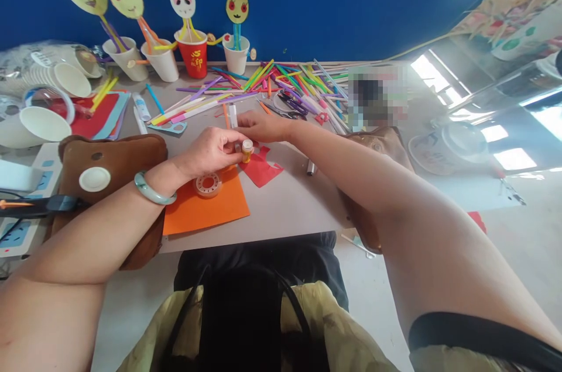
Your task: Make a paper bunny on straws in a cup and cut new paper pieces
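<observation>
My left hand (209, 152), with a jade-coloured bangle at the wrist, pinches a small yellow tube with a whitish round end (246, 151) between thumb and fingers. Just beyond it, my right hand (263, 126) has its fingers closed at a white tube (232, 116); their tips are partly hidden. Below the hands lies a cut piece of red paper (262, 168). An orange sheet (206, 212) is under my left wrist, with a clear roll of tape (208, 185) resting on it.
Paper cups with rabbit-faced straw figures (193, 56) line the blue wall. Loose coloured straws (281, 76) and scissors (292, 104) lie behind my hands. Brown cushioned pouches (118, 167) flank the work area. Stacked cups (57, 76), coloured paper (108, 117) and a power strip (41, 179) are left.
</observation>
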`<state>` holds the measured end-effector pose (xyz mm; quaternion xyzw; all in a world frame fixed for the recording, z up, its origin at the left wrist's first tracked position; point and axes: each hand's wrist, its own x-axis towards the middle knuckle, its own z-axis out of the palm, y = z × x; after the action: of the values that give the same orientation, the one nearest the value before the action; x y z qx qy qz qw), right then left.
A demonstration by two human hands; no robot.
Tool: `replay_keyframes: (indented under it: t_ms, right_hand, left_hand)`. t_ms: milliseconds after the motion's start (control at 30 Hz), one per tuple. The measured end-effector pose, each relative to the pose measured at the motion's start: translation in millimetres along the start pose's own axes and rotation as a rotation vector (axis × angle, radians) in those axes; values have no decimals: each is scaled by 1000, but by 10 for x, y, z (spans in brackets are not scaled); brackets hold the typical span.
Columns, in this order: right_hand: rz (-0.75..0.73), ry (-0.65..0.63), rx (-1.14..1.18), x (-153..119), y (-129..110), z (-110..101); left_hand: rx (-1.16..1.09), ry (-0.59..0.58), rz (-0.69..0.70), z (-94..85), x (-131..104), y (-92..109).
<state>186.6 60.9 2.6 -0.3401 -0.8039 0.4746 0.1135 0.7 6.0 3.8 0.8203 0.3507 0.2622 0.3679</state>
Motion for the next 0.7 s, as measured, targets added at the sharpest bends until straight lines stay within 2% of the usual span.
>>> replay_keyframes:
  t_ms: [233,467,700]
  right_hand:
    - [-82,-115,12,117,112,-64]
    - [-115,-174,35,137,87,-62]
    - [-119,-138,-28,127,69,-70]
  left_hand:
    - [26,-4,-21,-5,1,28]
    - [21,14,-18,4,-2,17]
    - [30,1,-36,4,-4,30]
